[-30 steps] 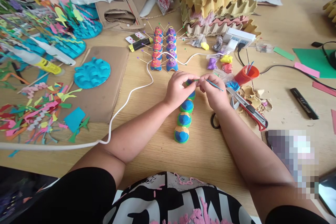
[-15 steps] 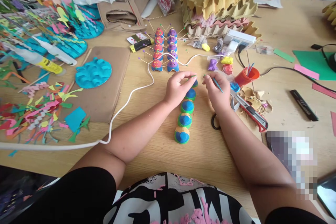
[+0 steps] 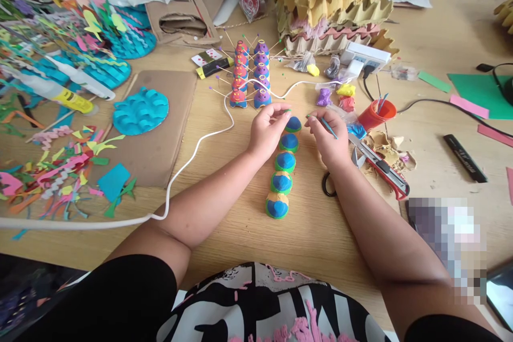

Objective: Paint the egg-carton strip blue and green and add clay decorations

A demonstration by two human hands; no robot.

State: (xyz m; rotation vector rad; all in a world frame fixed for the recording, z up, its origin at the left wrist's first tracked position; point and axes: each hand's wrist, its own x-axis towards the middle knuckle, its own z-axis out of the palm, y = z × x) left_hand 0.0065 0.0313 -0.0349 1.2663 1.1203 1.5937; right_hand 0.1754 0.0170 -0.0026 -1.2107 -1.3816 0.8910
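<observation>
My left hand (image 3: pixel 267 127) pinches a tiny green bit (image 3: pixel 288 111), perhaps modelling clay, between thumb and fingertips. A thin blue stick (image 3: pixel 329 128) lies in my right hand (image 3: pixel 331 136), whose thumb and index finger are closed; a speck of green shows at their tips. Between and below the hands runs a row of egg-carton cups (image 3: pixel 285 161), domed in blue with green rims and some bare tan cardboard. The farthest cup stands beside my left fingertips. Beyond the hands are two rows of finished-looking cups, one red-topped (image 3: pixel 240 72) and one purple-topped (image 3: pixel 262 70), with thin sticks poking out.
A white cable (image 3: pixel 200 141) crosses the table at left. By my right hand lie scissors (image 3: pixel 328 186), a utility knife (image 3: pixel 379 163) and an orange cup (image 3: pixel 377 114). Stacked egg cartons (image 3: pixel 332 5) stand behind; paper scraps (image 3: pixel 60 171) and a turquoise piece (image 3: pixel 140 111) are left.
Both hands have shifted slightly left relative to the row, uncovering more of the farthest blue cup. Their grips look the same. The whole view has moved a little.
</observation>
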